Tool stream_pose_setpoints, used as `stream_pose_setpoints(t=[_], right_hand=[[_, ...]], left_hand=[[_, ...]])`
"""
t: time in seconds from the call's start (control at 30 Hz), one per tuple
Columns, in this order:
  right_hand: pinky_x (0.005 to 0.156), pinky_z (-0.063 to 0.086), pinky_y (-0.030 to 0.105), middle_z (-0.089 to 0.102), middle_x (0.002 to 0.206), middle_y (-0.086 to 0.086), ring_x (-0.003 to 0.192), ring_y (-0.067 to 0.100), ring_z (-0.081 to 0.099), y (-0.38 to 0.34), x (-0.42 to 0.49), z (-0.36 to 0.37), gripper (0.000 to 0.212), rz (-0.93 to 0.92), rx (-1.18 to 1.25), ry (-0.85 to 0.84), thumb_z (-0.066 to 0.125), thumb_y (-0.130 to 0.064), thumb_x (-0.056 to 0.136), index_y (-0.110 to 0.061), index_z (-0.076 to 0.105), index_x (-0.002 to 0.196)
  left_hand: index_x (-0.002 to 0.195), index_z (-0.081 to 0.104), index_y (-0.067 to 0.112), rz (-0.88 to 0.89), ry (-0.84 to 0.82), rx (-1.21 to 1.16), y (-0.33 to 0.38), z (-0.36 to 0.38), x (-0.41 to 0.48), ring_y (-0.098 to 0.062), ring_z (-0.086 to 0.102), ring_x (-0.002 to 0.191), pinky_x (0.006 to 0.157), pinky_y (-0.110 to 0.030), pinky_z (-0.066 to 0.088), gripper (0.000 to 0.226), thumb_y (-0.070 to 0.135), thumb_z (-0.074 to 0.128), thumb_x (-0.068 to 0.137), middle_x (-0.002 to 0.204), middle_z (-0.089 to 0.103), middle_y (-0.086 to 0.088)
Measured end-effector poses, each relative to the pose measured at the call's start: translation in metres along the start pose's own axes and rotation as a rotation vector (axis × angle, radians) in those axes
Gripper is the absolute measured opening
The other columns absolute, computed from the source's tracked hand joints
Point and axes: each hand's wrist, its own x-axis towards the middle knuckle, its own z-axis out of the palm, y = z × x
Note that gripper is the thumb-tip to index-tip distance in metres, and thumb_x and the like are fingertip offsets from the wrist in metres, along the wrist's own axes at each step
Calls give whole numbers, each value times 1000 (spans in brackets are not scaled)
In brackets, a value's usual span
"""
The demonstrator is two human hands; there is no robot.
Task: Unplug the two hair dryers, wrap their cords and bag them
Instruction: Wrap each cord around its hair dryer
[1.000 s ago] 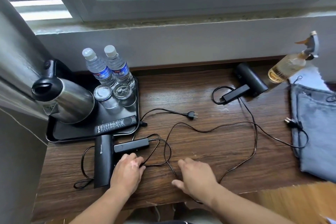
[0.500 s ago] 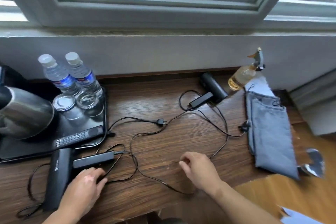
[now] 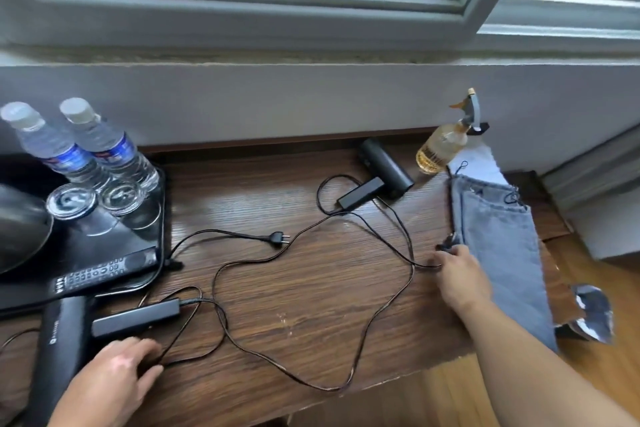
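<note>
Left hand flat, fingers loose, on bench touching near hair dryer. Right hand at plug beside cloth bag; grip unclear. Far hair dryer near wall.

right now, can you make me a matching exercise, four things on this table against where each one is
Things:
1 remote control
2 spray bottle
3 loose plug
4 right hand

Places:
A on the bare table top, mid-way across
B at the denim bag, on its left edge
C on the black tray
D at the back, by the wall

Pairs: 1-C, 2-D, 3-A, 4-B
</note>
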Motion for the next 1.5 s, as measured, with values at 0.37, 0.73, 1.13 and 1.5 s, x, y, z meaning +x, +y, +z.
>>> stream_pose_setpoints(t=[0.37,0.73,1.13,1.5], right_hand=[[76,54,45,73,96,12,89,38,67,-46,-27,-72,10,-200,246,292,60,-26,96,-22,68,100],[69,64,39,76,93,2,73,13,76,-194,-118,-76,9,-148,1000,-222,48,-18,104,-21,55,99],[65,61,37,76,93,11,76,31,76,-275,-130,-4,11,125,1416,-383,42,-19,108,-17,47,98],[51,55,27,75,89,12,59,23,70,-315,-129,7,11,147,1362,-666,42,-20,108,-16,42,97]], left_hand=[[116,64,32,-73,-27,-77,40,-20,2,-10,59,105,90,-28,51,30,45,67,89,105,66,15],[107,71,30,252,122,140,62,-35,54,-21,57,104,88,-40,47,32,41,77,77,107,66,10],[104,71,37,211,57,10,61,-27,77,-21,57,103,88,-39,43,14,37,64,92,101,65,12],[94,77,32,245,173,-136,58,-56,72,-19,57,82,73,-40,50,15,30,81,80,83,59,11]])
